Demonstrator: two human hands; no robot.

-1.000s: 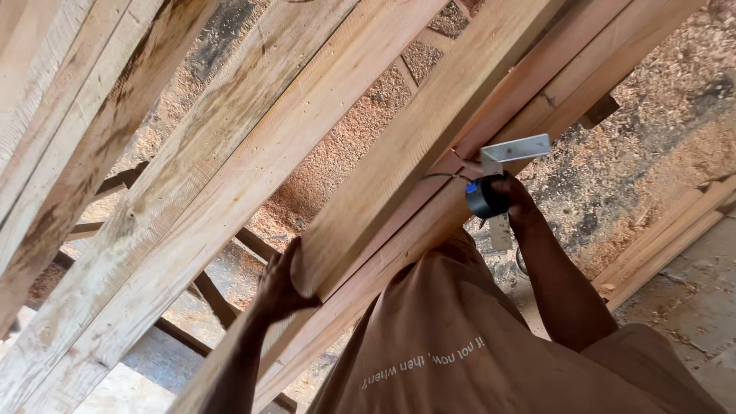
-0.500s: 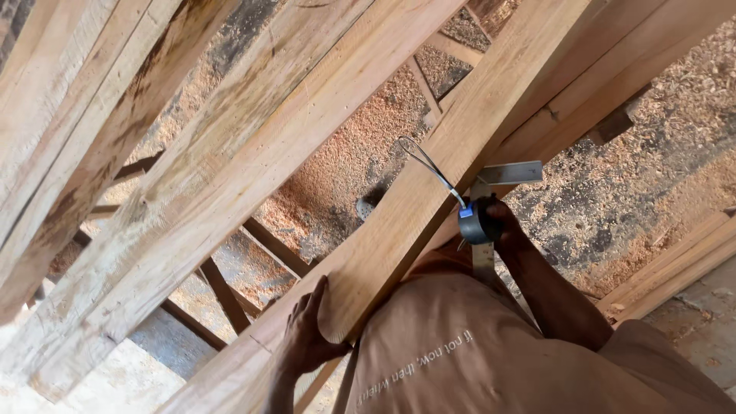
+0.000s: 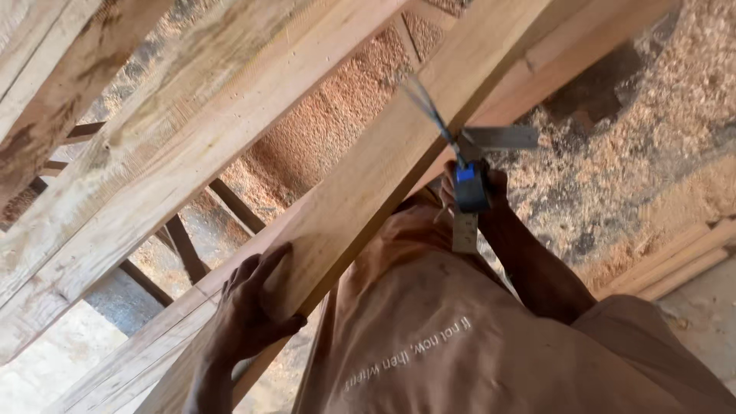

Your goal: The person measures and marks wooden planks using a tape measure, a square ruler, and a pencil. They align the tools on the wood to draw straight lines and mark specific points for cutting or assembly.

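My left hand (image 3: 247, 316) grips the near end of a long pale wooden plank (image 3: 383, 165), fingers wrapped over its top face. The plank runs diagonally up to the right above my brown shirt (image 3: 429, 337). My right hand (image 3: 494, 195) sits just right of the plank's edge and holds a blue and grey tape measure (image 3: 469, 186) together with a metal try square (image 3: 500, 138). The square's blade sticks out to the right and its other arm hangs below the hand. The tape measure's thin wrist strap (image 3: 423, 100) lies blurred across the plank.
Several rough planks (image 3: 146, 146) lie side by side at the left on dark cross battens (image 3: 184, 249). Sawdust (image 3: 659, 130) covers the ground beneath. More timbers (image 3: 678, 261) lie at the right, beside bare concrete (image 3: 709, 314).
The held plank has shifted across the view over the planks under it. My left hand keeps its grip on the end. My right hand, with tape measure and square, has risen toward the plank's edge.
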